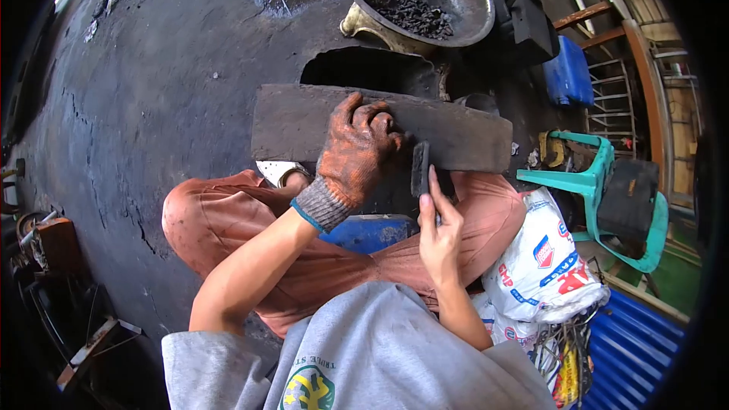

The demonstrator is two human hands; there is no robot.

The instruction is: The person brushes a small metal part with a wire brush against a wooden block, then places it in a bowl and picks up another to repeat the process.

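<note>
My left hand (355,153), in a soiled orange work glove with a grey knit cuff, is closed over a long dark wooden board (456,130) that lies across in front of my knees. Its fingers are curled, and I cannot tell what they grip. To the right of the glove, my bare right hand (440,234) pinches a short, flat black bar (420,169), held upright with its top end overlapping the board. A blue object (368,233) sits below the board, between my crossed legs.
Beyond the board stands a wide metal basin (478,29) holding black lumps (416,15). On the right are a tipped green plastic chair (600,159), a white printed sack (541,258) and a blue jerrycan (568,72). Dark, stained floor (167,83) extends to the left.
</note>
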